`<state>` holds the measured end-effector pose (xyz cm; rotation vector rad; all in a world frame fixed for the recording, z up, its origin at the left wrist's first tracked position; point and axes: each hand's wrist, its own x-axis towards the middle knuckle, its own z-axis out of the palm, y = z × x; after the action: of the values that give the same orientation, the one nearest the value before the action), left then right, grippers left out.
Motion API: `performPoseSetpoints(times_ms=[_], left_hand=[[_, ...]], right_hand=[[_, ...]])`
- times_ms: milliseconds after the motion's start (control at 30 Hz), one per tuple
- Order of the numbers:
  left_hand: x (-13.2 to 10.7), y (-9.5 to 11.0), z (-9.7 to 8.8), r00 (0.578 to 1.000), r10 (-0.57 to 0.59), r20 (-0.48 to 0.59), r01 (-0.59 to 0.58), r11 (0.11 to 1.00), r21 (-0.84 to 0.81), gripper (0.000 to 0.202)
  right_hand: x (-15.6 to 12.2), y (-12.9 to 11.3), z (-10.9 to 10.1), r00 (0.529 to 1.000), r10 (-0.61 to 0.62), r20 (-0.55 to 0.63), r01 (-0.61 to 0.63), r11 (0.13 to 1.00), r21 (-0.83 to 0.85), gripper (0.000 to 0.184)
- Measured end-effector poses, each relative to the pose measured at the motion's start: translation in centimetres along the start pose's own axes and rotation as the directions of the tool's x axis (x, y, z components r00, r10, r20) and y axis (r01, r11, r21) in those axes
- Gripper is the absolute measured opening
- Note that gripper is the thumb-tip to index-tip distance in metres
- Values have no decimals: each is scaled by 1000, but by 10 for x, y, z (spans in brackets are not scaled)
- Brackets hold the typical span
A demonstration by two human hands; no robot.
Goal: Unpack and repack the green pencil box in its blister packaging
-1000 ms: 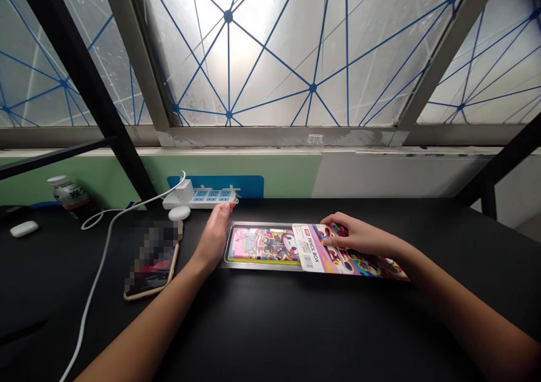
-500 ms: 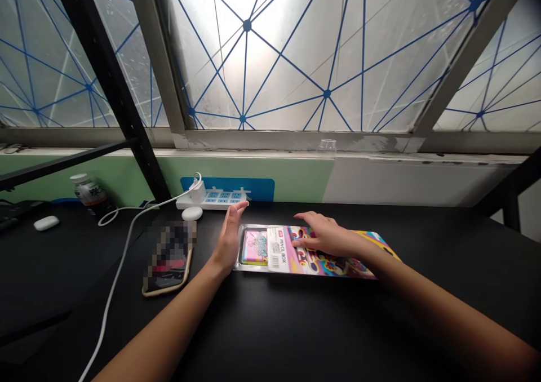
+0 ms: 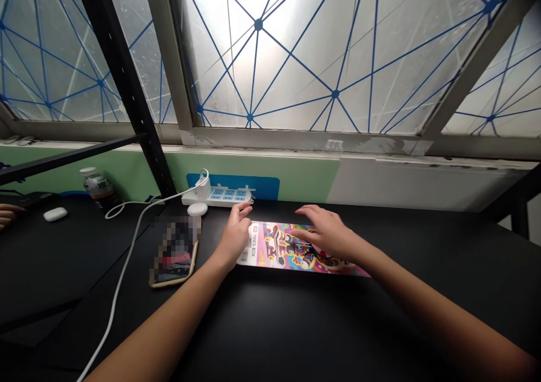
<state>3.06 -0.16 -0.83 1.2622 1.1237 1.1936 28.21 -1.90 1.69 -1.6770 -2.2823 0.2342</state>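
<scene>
A flat, colourful pencil box lies on the black desk, its bright printed cover reaching to the left end. The words "PENCIL BOX" and a barcode stand on a white strip at that end. My left hand rests against the box's left end, fingers loosely bent and thumb apart from them. Over the right half of the box is my right hand, its fingers spread and thumb stretched left across the cover. The hand and forearm hide part of the box's right end.
Left of the box lie a phone with a blurred screen and a white earbud case. A power strip stands by the wall, its white cable crossing the desk. Farther left are a bottle, a white mouse and another person's hand.
The printed cover has slid left over the metal tray, hiding the pink item that showed inside. My right hand moved left along with it. My left hand's fingers have bent. Another person's hand appears.
</scene>
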Motion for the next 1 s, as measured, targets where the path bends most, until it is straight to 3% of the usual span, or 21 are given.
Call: performPoseSetpoints(times_ms=[100,200,467,633,767,867,1000], left_hand=[[4,-4,-2,997,-74,19,75,996,-55,55],[11,-8,-3,994,-107,26,109,986,-122,62],[13,-9,-4,983,-186,-14,176,951,-256,52],[12,-7,-1,975,-215,-60,194,950,-244,41],[13,-8,0,971,-227,-79,205,953,-223,26],[13,-8,0,980,-183,-76,160,958,-237,22],[10,-3,-2,995,-58,-79,33,956,-292,29]], right_hand=[[-24,51,-11,988,149,-38,-144,985,97,56],[-34,77,-16,976,208,62,-216,961,171,56],[-32,51,-8,985,153,73,-165,968,189,43],[-31,51,-7,984,179,-9,-176,973,151,42],[-30,55,-7,985,106,-137,-96,992,77,40],[-31,56,-9,946,-14,-324,5,1000,-29,38],[-36,46,-13,815,-226,-533,147,971,-188,34]])
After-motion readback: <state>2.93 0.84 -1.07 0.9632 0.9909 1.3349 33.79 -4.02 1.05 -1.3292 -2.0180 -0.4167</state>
